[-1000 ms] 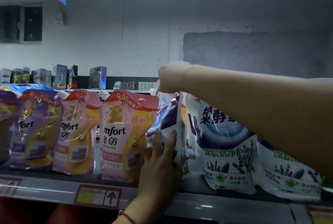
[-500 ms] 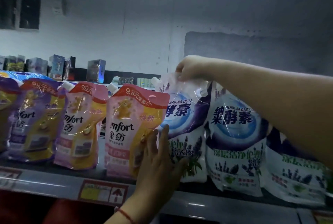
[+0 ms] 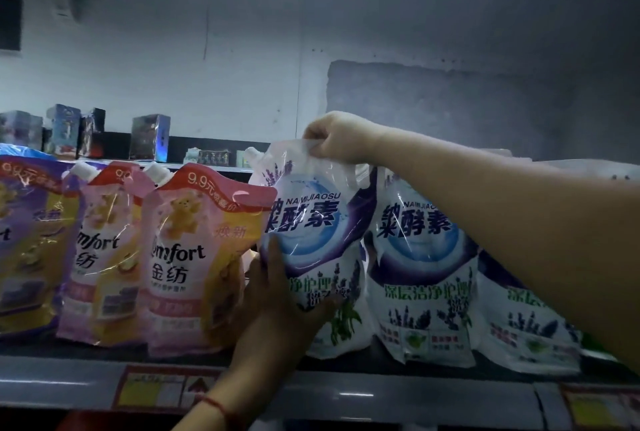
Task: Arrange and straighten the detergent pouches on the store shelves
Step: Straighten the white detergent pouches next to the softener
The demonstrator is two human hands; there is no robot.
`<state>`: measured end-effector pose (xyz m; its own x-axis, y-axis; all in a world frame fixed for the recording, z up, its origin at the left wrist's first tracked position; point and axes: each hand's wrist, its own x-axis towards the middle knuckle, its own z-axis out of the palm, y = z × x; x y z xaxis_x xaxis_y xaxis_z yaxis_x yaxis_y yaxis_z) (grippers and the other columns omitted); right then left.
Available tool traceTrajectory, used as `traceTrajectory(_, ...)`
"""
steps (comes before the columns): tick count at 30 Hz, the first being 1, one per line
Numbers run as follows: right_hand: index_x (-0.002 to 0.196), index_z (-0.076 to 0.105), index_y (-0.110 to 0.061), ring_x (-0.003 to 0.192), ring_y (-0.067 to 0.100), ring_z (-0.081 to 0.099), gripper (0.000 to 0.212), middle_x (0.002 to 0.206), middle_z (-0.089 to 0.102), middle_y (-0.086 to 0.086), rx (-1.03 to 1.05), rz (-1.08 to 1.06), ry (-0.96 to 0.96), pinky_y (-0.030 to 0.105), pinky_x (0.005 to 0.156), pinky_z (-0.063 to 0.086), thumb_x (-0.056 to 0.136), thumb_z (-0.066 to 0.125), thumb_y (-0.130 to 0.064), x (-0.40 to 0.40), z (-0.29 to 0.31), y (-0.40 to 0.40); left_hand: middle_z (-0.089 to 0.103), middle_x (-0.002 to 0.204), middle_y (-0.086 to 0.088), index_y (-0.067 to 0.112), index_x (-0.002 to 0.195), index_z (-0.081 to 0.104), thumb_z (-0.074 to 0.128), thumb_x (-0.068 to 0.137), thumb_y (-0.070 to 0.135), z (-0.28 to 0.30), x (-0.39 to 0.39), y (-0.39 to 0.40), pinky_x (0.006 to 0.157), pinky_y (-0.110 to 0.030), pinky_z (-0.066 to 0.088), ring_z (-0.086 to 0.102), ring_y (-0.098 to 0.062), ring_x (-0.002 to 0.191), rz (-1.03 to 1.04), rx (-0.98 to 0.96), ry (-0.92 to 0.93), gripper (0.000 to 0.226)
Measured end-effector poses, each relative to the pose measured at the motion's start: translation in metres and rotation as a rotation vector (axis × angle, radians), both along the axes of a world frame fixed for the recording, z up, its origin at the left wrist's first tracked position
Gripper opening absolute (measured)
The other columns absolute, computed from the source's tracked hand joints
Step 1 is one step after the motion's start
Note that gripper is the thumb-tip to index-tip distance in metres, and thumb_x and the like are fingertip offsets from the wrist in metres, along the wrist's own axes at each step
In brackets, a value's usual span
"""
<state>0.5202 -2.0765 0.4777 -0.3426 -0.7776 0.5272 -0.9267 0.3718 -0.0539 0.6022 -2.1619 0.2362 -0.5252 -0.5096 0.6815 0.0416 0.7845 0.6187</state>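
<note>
Squaring up the white-purple pouch, two hands on it.

We've got the pouch standing on the shelf, btwn the pink pouch on its left and a second white-purple pouch on its right, touching both. Right hand pinches the flat top seal, just beside the spout; left hand cups the lower left edge, thumb across the front, fingers behind, w/ a red string round that wrist. Our read: liquid-filled, so heavy-ish, soft, saggy, film glossy and prob. slippery. Top seal is the stiffest bit, best place to steer from; the belly needs support from below or it slumps. Squeeze gently; avoid yanking the spout.
</note>
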Motion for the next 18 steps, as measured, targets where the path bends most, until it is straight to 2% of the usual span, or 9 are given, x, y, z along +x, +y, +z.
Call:
traceTrajectory(2, 0.118, 0.062, -0.015, 0.092, 0.018, 0.057, 0.023, 0.112, 0.064, 0.002, 0.004, -0.054, 0.113, 0.023, 0.076, 0.043, 0.099, 0.049, -0.015, 0.002, -0.005, -0.004, 0.016, 0.159, 0.001, 0.054, 0.144, -0.018, 0.075, 0.069, 0.066, 0.0, -0.001, 0.005, 0.111, -0.048, 0.038, 0.028, -0.024, 0.143, 0.017, 0.018, 0.02, 0.12)
traceTrajectory(6, 0.119, 0.061, -0.016, 0.097, 0.022, 0.06, 0.026, 0.111, 0.065, 0.003, 0.0, -0.122, 0.268, 0.032, 0.083, 0.049, 0.102, 0.043, -0.02, 0.007, -0.014, -0.009, 0.018, 0.158, -0.012, 0.061, 0.138, -0.026, 0.071, 0.079, 0.059, 0.0, 0.002, 0.019, 0.109, -0.052, 0.038, 0.028, -0.031, 0.143, 0.057, -0.01, -0.025, 0.114)
traceTrajectory(10, 0.119, 0.062, -0.018, 0.09, 0.019, 0.053, 0.024, 0.101, 0.057, -0.001, -0.072, -0.098, 0.207, 0.027, 0.076, 0.038, 0.101, 0.046, -0.019, 0.009, -0.015, -0.004, 0.018, 0.154, -0.011, 0.052, 0.142, -0.032, 0.063, 0.087, 0.057, -0.008, 0.005, 0.027, 0.109, -0.041, 0.031, 0.025, -0.03, 0.14, 0.116, -0.163, -0.02, 0.11)
traceTrajectory(13, 0.122, 0.062, -0.019, 0.09, 0.017, 0.049, 0.025, 0.11, 0.06, 0.002, -0.096, -0.075, 0.188, 0.025, 0.077, 0.036, 0.101, 0.047, -0.022, 0.007, -0.017, -0.001, 0.016, 0.154, -0.01, 0.05, 0.142, -0.034, 0.06, 0.086, 0.062, -0.011, 0.005, 0.03, 0.108, -0.04, 0.029, 0.023, -0.03, 0.14, 0.142, -0.199, -0.01, 0.11)
traceTrajectory(15, 0.125, 0.06, -0.019, 0.091, 0.018, 0.05, 0.028, 0.116, 0.063, 0.004, -0.086, -0.077, 0.22, 0.025, 0.078, 0.036, 0.102, 0.045, -0.025, 0.006, -0.019, 0.0, 0.01, 0.156, -0.01, 0.052, 0.141, -0.033, 0.064, 0.081, 0.065, -0.012, 0.006, 0.029, 0.109, -0.042, 0.031, 0.018, -0.029, 0.143, 0.126, -0.168, -0.01, 0.115)
traceTrajectory(18, 0.131, 0.053, -0.021, 0.104, 0.022, 0.057, 0.033, 0.124, 0.063, 0.005, -0.055, -0.118, 0.345, 0.029, 0.084, 0.041, 0.1, 0.045, -0.03, 0.004, -0.024, 0.003, -0.012, 0.162, 0.006, 0.062, 0.136, -0.033, 0.079, 0.074, 0.056, -0.015, 0.007, 0.029, 0.109, -0.046, 0.041, 0.013, -0.025, 0.151, 0.048, -0.056, -0.01, 0.128)
